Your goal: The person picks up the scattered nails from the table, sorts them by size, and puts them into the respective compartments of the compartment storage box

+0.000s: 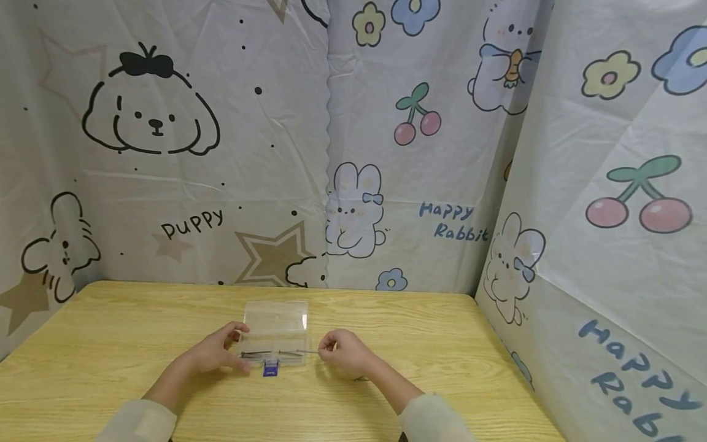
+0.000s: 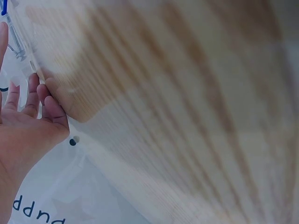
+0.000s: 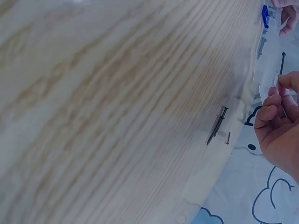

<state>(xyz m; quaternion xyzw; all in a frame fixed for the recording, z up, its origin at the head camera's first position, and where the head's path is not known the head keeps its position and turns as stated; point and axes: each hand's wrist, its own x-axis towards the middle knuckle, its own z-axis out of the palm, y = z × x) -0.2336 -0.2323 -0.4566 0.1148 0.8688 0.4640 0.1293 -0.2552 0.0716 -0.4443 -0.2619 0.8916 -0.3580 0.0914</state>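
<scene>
A clear plastic box [image 1: 275, 345] lies on the wooden table with its lid raised toward the back. At its front hangs a blue latch [image 1: 270, 369]. Several dark nails [image 1: 256, 354] lie inside along the front. My left hand [image 1: 212, 352] holds the box's left side, thumb at the front corner and fingers farther back. Just off the right end, my right hand [image 1: 347, 354] pinches a long nail [image 3: 283, 63] between thumb and forefinger, its free end reaching over the box. Near that hand, a few loose nails [image 3: 217, 126] lie on the table, including a shorter one [image 3: 228, 137].
The light wooden table [image 1: 442, 344] spreads around both hands. A printed cloth [image 1: 265, 153] with cartoon animals hangs behind the back edge, and another cloth panel [image 1: 607, 276] stands along the right.
</scene>
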